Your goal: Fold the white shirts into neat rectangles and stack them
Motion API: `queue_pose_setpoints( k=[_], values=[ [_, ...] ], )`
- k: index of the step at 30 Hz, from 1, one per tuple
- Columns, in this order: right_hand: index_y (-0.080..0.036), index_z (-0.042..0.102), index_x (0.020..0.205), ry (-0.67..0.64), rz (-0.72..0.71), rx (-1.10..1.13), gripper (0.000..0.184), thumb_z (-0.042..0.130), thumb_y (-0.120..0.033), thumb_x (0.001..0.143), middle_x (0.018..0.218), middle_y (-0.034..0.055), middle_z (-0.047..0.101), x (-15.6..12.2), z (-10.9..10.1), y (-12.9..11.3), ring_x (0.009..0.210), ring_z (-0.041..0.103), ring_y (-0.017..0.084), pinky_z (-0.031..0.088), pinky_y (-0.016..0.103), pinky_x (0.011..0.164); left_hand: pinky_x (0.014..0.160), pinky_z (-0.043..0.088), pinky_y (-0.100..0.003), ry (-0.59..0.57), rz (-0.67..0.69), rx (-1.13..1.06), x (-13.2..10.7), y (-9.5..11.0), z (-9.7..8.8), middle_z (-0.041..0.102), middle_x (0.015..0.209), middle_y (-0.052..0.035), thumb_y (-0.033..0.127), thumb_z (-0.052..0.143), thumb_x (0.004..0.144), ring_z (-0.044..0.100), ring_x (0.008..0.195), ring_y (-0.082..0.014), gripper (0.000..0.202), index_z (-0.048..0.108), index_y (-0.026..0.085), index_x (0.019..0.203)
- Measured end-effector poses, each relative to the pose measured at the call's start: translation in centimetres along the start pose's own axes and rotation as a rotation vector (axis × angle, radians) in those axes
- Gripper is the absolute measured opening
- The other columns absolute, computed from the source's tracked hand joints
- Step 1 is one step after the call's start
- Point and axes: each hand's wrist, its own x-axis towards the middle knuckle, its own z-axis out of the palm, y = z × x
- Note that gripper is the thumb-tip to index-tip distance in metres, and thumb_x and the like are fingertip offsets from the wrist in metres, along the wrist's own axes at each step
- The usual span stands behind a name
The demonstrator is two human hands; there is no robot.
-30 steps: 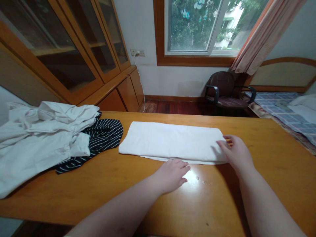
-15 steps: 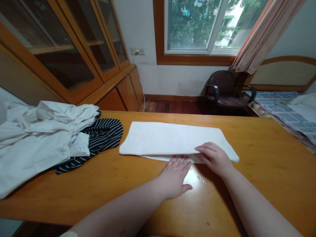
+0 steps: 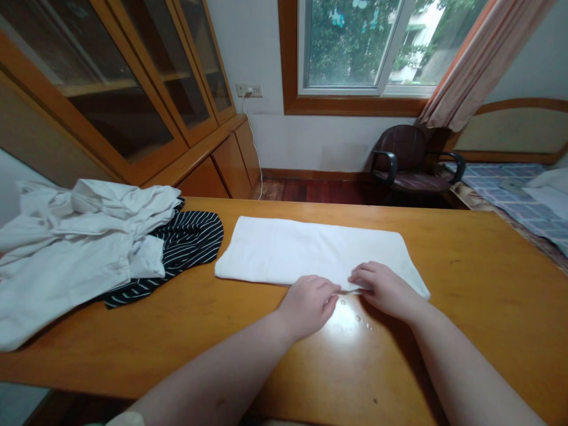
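A white cloth (image 3: 288, 248), folded into a long flat strip, lies across the wooden table (image 3: 213, 355). At the middle of its near edge, my left hand (image 3: 310, 305) has its fingers curled and pinches the edge between thumb and fingers. Just right of it, my right hand (image 3: 381, 287) rests over the same edge, its fingers bent and closed on the cloth. A slight crease runs through the fabric between the hands. The right thumb and the cloth's underside are hidden.
On the table's left lies a heap of white clothing (image 3: 89, 236) over a black-and-white striped garment (image 3: 195, 236). Small droplets (image 3: 357, 318) dot the tabletop near my hands. Beyond the table stand a glass-doored cabinet (image 3: 177, 154), an armchair (image 3: 403, 157) and a bed (image 3: 510, 189).
The cloth's upper layer has come down towards me and covers the lower layer that showed. My left hand has gone from spread flat to curled at the edge; my right hand has lowered slightly.
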Motion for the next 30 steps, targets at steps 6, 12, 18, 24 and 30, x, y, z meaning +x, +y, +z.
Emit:
queue_pose_setpoints(
  k=[6, 12, 18, 24, 30],
  values=[
    [-0.019, 0.062, 0.087, -0.008, 0.256, -0.123, 0.035, 0.048, -0.001, 0.06, 0.097, 0.0066, 0.065, -1.4, -0.9, 2.5, 0.093, 0.057, 0.021, 0.042, 0.031, 0.083, 0.111, 0.015, -0.056, -0.051, -0.196, 0.25, 0.6, -2.5, 1.2, 0.026, 0.152, -0.0142, 0.049, 0.052, 0.085, 0.018, 0.14, -0.0335, 0.066, 0.034, 0.023, 0.143],
    [-0.014, 0.063, 0.094, 0.198, 1.076, -0.254, 0.025, 0.05, -0.021, 0.074, 0.087, 0.0173, 0.067, -4.8, -4.0, 8.3, 0.075, 0.063, 0.027, 0.043, 0.035, 0.063, 0.112, 0.012, -0.055, -0.101, -0.199, 0.272, 0.7, -2.6, 1.6, 0.021, 0.154, -0.0148, 0.053, 0.046, 0.087, 0.013, 0.142, -0.0326, 0.068, 0.028, 0.024, 0.146],
    [-0.018, 0.059, 0.066, 0.072, 1.179, 0.278, 0.045, 0.039, -0.054, 0.084, 0.055, 0.0108, 0.063, -4.3, -4.1, 7.8, 0.048, 0.059, 0.022, 0.044, 0.033, 0.051, 0.112, 0.012, -0.055, -0.102, -0.207, 0.267, 0.7, -2.6, 1.6, 0.021, 0.154, -0.0132, 0.05, 0.047, 0.087, 0.013, 0.142, -0.0321, 0.067, 0.028, 0.024, 0.146],
    [-0.018, 0.061, 0.067, 0.111, 0.961, 0.121, 0.035, 0.062, -0.053, 0.066, 0.063, 0.009, 0.067, -3.4, -4.0, 6.4, 0.057, 0.061, 0.024, 0.044, 0.032, 0.054, 0.112, 0.012, -0.055, -0.094, -0.21, 0.258, 0.7, -2.6, 1.6, 0.022, 0.154, -0.0134, 0.051, 0.048, 0.086, 0.014, 0.142, -0.0321, 0.067, 0.03, 0.025, 0.145],
    [-0.018, 0.062, 0.067, 0.019, 0.999, 0.042, 0.031, 0.073, -0.045, 0.056, 0.072, 0.0114, 0.068, -3.7, -3.5, 7.3, 0.065, 0.063, 0.027, 0.046, 0.035, 0.06, 0.113, 0.012, -0.054, -0.094, -0.213, 0.248, 0.8, -2.4, 1.4, 0.022, 0.154, -0.0134, 0.052, 0.048, 0.086, 0.014, 0.142, -0.0319, 0.067, 0.031, 0.024, 0.145]
  ],
)
